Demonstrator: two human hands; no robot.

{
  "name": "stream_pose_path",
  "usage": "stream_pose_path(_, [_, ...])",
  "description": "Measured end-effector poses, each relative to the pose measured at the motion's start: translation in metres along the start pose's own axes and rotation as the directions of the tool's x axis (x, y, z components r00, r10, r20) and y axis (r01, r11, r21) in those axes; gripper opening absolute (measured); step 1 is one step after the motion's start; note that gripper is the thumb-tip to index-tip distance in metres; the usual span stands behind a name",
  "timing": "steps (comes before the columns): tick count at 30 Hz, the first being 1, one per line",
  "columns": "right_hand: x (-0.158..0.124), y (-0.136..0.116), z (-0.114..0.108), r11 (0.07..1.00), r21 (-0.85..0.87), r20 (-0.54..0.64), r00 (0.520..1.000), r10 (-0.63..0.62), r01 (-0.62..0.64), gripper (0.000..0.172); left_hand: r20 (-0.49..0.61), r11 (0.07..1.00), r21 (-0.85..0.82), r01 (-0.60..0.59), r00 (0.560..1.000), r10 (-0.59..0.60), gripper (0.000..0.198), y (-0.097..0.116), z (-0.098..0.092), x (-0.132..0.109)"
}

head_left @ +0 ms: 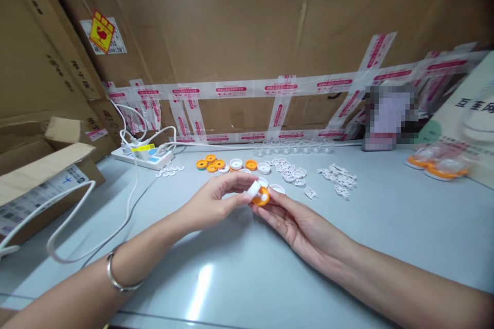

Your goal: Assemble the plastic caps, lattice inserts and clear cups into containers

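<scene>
Both hands meet above the middle of the pale grey table (231,277). My right hand (297,223) lies palm up and pinches a small orange ring (262,197) at its fingertips. My left hand (216,200), with a metal bracelet on its wrist, pinches a small white cap (253,188) and holds it against the top of the orange ring. Just behind the hands lie more orange rings (211,163), white caps (264,168) and several flat white plastic pieces (289,170).
A white power strip (141,157) with cables sits at the back left. An open cardboard box (38,185) stands at the left edge. Taped cardboard forms the back wall. A row of clear cups (293,146) lines the wall. Bagged orange parts (440,162) lie far right.
</scene>
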State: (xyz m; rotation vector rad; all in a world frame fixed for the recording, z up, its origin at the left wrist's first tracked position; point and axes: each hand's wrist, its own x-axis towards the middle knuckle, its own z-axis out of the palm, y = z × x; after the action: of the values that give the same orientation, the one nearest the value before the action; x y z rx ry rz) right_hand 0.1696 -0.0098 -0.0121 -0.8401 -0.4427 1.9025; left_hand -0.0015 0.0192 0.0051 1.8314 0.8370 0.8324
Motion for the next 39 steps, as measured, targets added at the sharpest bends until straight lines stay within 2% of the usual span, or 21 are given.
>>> stream_pose_path(8, [0.000, -0.001, 0.002, 1.000, -0.010, -0.032, 0.999, 0.000, 0.000, 0.014, -0.002, 0.997, 0.075, -0.006, 1.000, 0.006, 0.028, 0.002, -0.001, 0.000])
stream_pose_path(11, [0.000, -0.001, 0.000, 1.000, -0.018, -0.002, 1.000, -0.008, 0.008, 0.013, 0.002, 0.996, 0.089, -0.004, 1.000, 0.004, 0.029, 0.003, 0.000, 0.000])
stream_pose_path(16, [-0.005, -0.002, 0.001, 1.000, -0.023, 0.052, 0.998, -0.021, 0.022, 0.012, -0.014, 0.998, 0.064, -0.016, 1.000, 0.017, 0.029, 0.008, 0.001, 0.001])
stream_pose_path(24, [-0.021, -0.011, 0.021, 0.998, 0.039, 0.067, 0.996, -0.061, 0.059, 0.013, -0.027, 0.998, -0.027, -0.055, 0.998, 0.055, 0.031, 0.028, -0.004, -0.002])
stream_pose_path(28, [-0.025, -0.015, 0.028, 0.997, 0.052, 0.092, 0.994, -0.061, 0.056, 0.013, -0.042, 0.996, 0.020, -0.092, 0.995, 0.093, 0.030, 0.036, -0.009, -0.003])
stream_pose_path(39, [-0.029, -0.024, 0.053, 0.989, 0.106, 0.126, 0.985, -0.120, 0.107, 0.011, 0.014, 0.951, 0.240, -0.196, 0.980, 0.198, 0.027, 0.068, -0.034, 0.006])
